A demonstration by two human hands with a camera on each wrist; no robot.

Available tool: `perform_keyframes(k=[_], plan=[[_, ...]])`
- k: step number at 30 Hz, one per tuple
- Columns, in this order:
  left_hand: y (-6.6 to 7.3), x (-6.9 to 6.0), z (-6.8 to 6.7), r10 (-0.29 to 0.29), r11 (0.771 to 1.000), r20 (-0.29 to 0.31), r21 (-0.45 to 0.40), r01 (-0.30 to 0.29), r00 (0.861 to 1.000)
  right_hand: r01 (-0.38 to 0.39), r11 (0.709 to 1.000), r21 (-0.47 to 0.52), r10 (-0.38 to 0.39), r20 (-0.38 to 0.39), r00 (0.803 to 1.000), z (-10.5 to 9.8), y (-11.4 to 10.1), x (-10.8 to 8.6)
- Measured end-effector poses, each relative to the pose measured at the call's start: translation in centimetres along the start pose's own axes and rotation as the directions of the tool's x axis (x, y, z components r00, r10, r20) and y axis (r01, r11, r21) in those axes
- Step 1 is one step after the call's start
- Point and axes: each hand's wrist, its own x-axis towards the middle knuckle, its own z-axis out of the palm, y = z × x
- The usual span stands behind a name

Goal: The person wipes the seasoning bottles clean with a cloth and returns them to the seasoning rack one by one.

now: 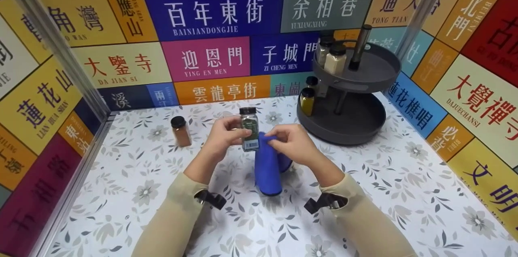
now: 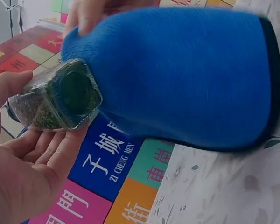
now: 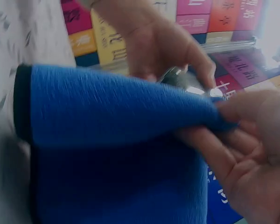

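My left hand (image 1: 221, 137) grips a clear glass spice jar (image 1: 249, 127) with a black lid and green dried herbs inside, held upright above the table. In the left wrist view the base of the jar (image 2: 74, 95) faces the camera, thumb on one side and fingers on the other. My right hand (image 1: 295, 143) pinches the upper end of a blue cloth (image 1: 268, 170) with dark edging. The cloth hangs down in a fold beside the jar. In the right wrist view the cloth (image 3: 107, 107) hides most of the jar.
To the left stands a black-lidded jar of reddish-brown spice (image 1: 182, 132). A dark two-tier round rack (image 1: 344, 127) at the back right bears several spice jars (image 1: 335, 59). Printed panels (image 1: 214, 10) wall the back and sides of the floral-patterned table (image 1: 133, 212).
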Motion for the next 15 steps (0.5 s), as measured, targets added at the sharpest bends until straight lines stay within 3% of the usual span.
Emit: perform_keyframes(k=[3,6,8,10,11,15], plan=[[-0.2,-0.1,0.6,-0.01,1.0,0.048,0.025,0.009,0.999,-0.07,0.992,0.106,0.088,-0.176,0.981,0.2,-0.7,0.2],[-0.4,-0.2,1.2,-0.012,0.999,0.082,0.05,0.008,0.997,0.023,0.99,0.142,0.026,-0.337,0.941,0.4,-1.0,0.2],[-0.4,-0.2,1.5,-0.01,0.998,0.089,0.055,0.005,0.996,0.094,0.989,0.118,-0.041,-0.391,0.919,0.6,-0.9,0.2],[-0.3,-0.2,1.6,0.0,0.998,0.084,0.06,-0.005,0.996,0.128,0.987,0.092,-0.082,-0.398,0.914,0.8,-0.9,0.0],[-0.3,-0.3,1.6,0.006,0.998,0.079,0.062,-0.011,0.997,0.117,0.989,0.093,-0.073,-0.381,0.921,0.8,-0.9,0.0],[0.0,-0.5,1.1,0.034,0.997,0.04,0.069,-0.037,0.999,-0.041,0.994,0.104,0.063,-0.221,0.973,0.8,-0.7,-0.1]])
